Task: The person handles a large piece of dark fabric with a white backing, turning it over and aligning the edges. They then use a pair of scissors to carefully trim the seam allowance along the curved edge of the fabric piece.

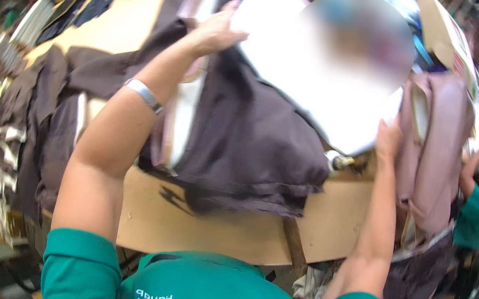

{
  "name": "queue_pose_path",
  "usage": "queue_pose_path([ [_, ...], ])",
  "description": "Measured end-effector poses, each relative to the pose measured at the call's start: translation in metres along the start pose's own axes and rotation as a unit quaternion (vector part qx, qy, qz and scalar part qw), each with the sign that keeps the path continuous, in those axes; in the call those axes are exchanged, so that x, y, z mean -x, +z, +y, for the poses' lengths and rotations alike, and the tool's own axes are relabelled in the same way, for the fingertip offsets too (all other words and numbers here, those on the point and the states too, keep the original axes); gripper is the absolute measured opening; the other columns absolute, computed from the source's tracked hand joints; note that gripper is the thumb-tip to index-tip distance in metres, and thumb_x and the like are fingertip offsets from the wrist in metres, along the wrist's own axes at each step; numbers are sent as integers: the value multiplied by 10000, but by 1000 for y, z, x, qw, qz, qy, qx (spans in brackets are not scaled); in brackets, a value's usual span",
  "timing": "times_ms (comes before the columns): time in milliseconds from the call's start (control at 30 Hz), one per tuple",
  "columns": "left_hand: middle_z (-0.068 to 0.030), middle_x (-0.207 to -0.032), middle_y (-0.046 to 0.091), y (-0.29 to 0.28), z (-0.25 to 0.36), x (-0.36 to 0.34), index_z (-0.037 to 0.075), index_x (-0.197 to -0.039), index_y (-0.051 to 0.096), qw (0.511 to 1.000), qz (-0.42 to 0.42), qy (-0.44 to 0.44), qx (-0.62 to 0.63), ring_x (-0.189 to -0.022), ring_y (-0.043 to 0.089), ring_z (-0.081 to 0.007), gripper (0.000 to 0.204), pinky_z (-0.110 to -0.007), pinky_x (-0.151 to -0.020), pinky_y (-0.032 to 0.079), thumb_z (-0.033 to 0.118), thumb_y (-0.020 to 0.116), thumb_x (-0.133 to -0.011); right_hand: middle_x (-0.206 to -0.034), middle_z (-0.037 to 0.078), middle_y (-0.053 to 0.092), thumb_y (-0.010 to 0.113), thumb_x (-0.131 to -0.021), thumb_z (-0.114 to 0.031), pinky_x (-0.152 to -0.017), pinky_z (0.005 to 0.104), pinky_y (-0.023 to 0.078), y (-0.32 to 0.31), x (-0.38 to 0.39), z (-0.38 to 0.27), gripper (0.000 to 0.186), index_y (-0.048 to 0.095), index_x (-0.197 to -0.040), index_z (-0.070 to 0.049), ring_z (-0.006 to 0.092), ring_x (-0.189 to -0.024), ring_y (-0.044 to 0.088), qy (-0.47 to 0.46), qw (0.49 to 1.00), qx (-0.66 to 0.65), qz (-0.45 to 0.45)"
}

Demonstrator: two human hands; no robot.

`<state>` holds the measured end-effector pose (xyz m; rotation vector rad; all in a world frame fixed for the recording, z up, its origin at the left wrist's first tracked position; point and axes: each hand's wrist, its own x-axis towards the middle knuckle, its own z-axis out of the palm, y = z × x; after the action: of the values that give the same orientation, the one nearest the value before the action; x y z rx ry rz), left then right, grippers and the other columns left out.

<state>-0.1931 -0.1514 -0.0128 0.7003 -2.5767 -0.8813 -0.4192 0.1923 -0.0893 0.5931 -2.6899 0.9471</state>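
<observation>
A large stiff white sheet [318, 81] is raised in front of me at a slant. My left hand [217, 30] grips its left edge, thumb along the near side. Lower down at the right edge, my right hand [388, 139] is closed on the sheet near its bottom corner. Below the sheet, a dark brown piece of fabric [260, 134] spreads over the wooden table [209, 228], its near edge creased. White and pinkish strips [185, 120] run lengthwise beside the fabric under my left forearm. The sheet's upper right part is blurred.
Folded mauve material [432, 141] lies right of the sheet. More dark brown fabric [42, 120] is heaped on the left. A small cream and metal object [340, 161] sits under the sheet's lower corner. Another person in a green sleeve [475, 219] is at far right.
</observation>
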Motion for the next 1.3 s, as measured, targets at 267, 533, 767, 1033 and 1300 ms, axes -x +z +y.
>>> queue_pose_path([
  [267,-82,-667,557,-78,1,165,-10,-764,567,968,147,204,-4,-550,498,-124,113,-254,-514,404,89,618,-780,-1016,83,517,477,-854,-31,-861,266,380,-74,83,-50,370,436,-1220,-4,157,-937,501,-98,972,-210,32],
  [533,-42,-594,507,-11,-58,327,39,-1103,553,959,157,-125,202,-524,484,-107,254,-238,-521,424,105,530,-859,-849,122,583,472,-792,65,-604,249,429,-55,228,-156,316,505,-1105,56,188,-702,539,-437,868,-237,-8],
  [767,-87,-727,582,-46,-93,337,55,-941,598,993,80,76,-31,-650,572,-225,143,-315,-599,456,101,562,-810,-796,105,574,575,-652,25,-618,349,451,20,332,-231,320,562,-969,-17,263,-704,555,-494,798,-144,-314],
  [1033,-97,-870,623,-104,-164,387,42,-906,615,1000,9,9,-3,-753,594,-251,142,-330,-664,465,134,548,-821,-961,132,542,589,-691,-19,-788,399,412,84,387,-298,347,522,-1031,-36,316,-913,502,-438,835,-109,-313],
  [1300,-287,-1068,541,-219,-127,367,-122,-1102,506,778,-228,161,562,-1025,521,-403,629,-422,-925,374,433,277,-917,-1133,95,502,601,-739,-198,-970,432,289,137,416,-311,426,490,-1129,-69,277,-1103,430,-389,891,-2,-232],
])
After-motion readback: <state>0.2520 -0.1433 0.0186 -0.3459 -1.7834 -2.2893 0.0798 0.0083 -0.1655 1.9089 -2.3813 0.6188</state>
